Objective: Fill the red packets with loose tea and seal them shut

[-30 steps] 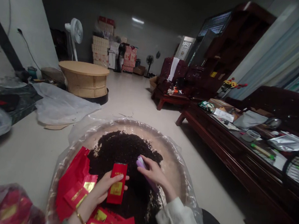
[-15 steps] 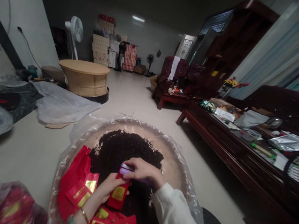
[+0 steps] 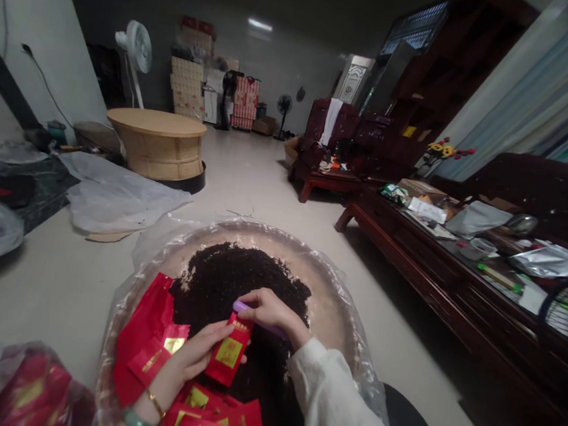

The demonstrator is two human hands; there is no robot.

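Note:
A round plastic-lined tray (image 3: 339, 312) in front of me holds a heap of dark loose tea leaves (image 3: 227, 278). My left hand (image 3: 197, 352) is closed on a small red packet with a gold label (image 3: 229, 352), held upright over the leaves. My right hand (image 3: 269, 309) grips a purple scoop (image 3: 244, 308) and holds it at the packet's top edge. More red packets (image 3: 151, 341) lie stacked at the tray's left and near side.
A clear bag of red packets (image 3: 30, 393) sits at the lower left. A long dark wooden table (image 3: 439, 268) cluttered with bags and papers runs along the right. A round wooden drum (image 3: 157, 144) and plastic sheeting (image 3: 115, 197) lie on the floor ahead left.
My right hand has brought the purple scoop from the leaves to the top of the red packet. My left hand tilted the packet slightly toward it.

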